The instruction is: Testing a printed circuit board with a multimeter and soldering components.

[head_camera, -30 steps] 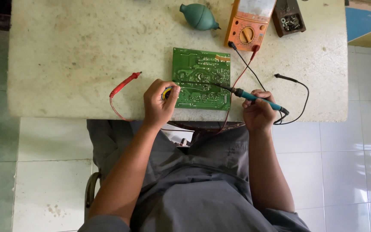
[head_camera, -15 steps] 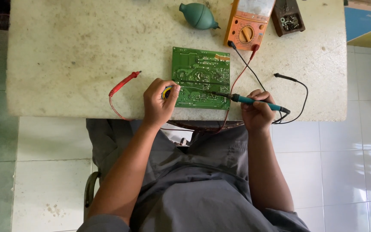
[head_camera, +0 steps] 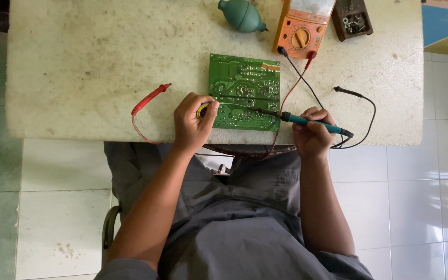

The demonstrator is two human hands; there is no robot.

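A green circuit board [head_camera: 243,91] lies flat near the front edge of a pale stone table [head_camera: 89,62]. My right hand [head_camera: 312,136] grips a teal-handled soldering iron [head_camera: 307,121] whose tip rests on the board's lower right part. My left hand [head_camera: 193,123] sits at the board's lower left corner, pinching a small yellow spool [head_camera: 201,110] from which a thin solder wire runs across to the iron's tip.
An orange multimeter [head_camera: 303,28] stands behind the board, its red probe [head_camera: 150,99] lying left of my left hand and its black probe [head_camera: 349,92] to the right. A green rubber blower bulb [head_camera: 240,15] and a small brown parts box [head_camera: 353,18] sit at the back.
The soldering iron's tip has shifted slightly lower along the board. My left hand stays put with the spool.
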